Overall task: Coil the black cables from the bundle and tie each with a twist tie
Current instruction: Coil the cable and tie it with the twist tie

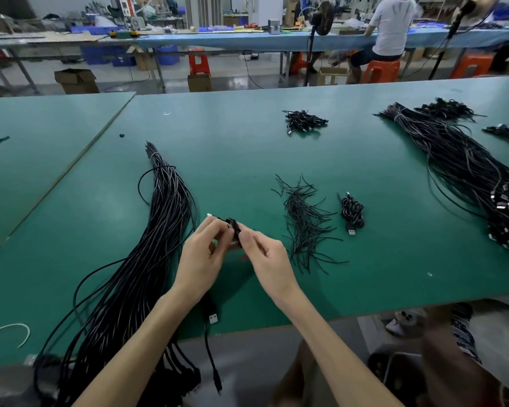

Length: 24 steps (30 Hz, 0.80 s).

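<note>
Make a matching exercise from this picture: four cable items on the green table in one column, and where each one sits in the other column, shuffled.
1 long cable bundle
2 twist tie pile
3 lone tied coil
4 small coil

A gripped by left hand and right hand
B right of the twist tie pile
C left of both hands
D between right hand and lone tied coil

Pairs: 1-C, 2-D, 3-B, 4-A

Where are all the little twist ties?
In the head view, the twist ties lie on the green table, right of the right hand, beside a coiled cable.
</note>
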### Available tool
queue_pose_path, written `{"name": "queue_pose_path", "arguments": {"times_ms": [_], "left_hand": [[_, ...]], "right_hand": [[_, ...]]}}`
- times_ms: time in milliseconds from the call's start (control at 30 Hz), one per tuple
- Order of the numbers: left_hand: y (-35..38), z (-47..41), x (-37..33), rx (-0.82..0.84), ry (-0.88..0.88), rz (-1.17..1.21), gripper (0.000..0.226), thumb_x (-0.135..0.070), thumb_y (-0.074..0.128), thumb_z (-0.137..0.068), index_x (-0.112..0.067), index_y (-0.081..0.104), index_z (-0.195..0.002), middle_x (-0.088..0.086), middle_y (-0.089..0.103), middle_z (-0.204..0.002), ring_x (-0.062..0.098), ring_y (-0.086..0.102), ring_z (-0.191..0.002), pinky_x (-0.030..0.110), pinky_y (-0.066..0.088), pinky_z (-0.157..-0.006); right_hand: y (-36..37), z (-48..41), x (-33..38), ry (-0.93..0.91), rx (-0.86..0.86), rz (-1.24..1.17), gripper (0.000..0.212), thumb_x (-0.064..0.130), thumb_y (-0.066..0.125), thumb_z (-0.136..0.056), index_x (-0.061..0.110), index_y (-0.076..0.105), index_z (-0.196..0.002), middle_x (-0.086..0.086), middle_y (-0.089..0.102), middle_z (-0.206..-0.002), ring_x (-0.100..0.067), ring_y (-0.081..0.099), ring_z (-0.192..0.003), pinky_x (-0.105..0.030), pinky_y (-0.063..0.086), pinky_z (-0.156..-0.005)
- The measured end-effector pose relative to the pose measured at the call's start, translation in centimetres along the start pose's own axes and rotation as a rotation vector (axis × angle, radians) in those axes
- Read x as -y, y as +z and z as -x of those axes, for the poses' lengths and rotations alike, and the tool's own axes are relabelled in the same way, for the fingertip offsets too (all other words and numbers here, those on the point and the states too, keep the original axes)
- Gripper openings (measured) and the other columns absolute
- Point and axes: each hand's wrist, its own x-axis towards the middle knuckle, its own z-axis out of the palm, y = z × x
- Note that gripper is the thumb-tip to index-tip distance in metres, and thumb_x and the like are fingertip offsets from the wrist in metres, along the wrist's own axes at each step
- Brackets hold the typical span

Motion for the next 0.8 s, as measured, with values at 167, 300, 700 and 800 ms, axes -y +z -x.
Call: {"name": "queue_pose_path", "arguments": {"times_ms": [167, 300, 700, 800], "left_hand": [[0.2, 0.3, 0.3, 0.024, 0.077, -0.103, 0.017, -0.026, 0.053, -0.106, -0.017, 0.057, -0.091, -0.012, 0.050, -0.091, 0.018, 0.056, -0.071, 0.037, 0.049, -0.060], [0.3, 0.3, 0.1, 0.009, 0.053, -0.118, 0.018, -0.020, 0.055, -0.105, -0.014, 0.056, -0.088, -0.010, 0.049, -0.085, 0.017, 0.049, -0.068, 0.028, 0.043, -0.058], [-0.1, 0.0, -2.2, 0.039, -0.532, 0.765, 0.021, -0.020, 0.061, -0.102, -0.010, 0.068, -0.086, 0.002, 0.052, -0.075, 0.011, 0.039, -0.059, 0.020, 0.035, -0.052], [-0.1, -0.2, -2.3, 0.105, -0.740, 1.087, 0.020, -0.025, 0.065, -0.097, -0.016, 0.069, -0.080, -0.004, 0.051, -0.071, 0.007, 0.042, -0.054, 0.021, 0.040, -0.058]], "right_hand": [[-0.1, -0.1, -0.3, 0.058, -0.004, -0.045, 0.038, 0.027, 0.058, -0.106, 0.017, 0.062, -0.142, -0.001, 0.075, -0.112, -0.021, 0.071, -0.097, -0.026, 0.058, -0.075], [-0.1, -0.2, -0.5, 0.023, 0.043, 0.009, 0.040, 0.014, 0.059, -0.105, 0.015, 0.060, -0.144, 0.008, 0.067, -0.100, -0.020, 0.068, -0.089, -0.025, 0.056, -0.074], [1.1, 0.4, 0.4, -0.339, -0.186, 0.338, 0.052, -0.005, 0.061, -0.099, 0.012, 0.055, -0.147, 0.001, 0.066, -0.107, -0.009, 0.064, -0.093, -0.026, 0.056, -0.094], [1.2, 0.3, 0.0, -0.391, -0.223, 0.388, 0.057, -0.009, 0.063, -0.095, 0.012, 0.054, -0.148, -0.001, 0.067, -0.112, -0.019, 0.065, -0.102, -0.038, 0.059, -0.094]]}}
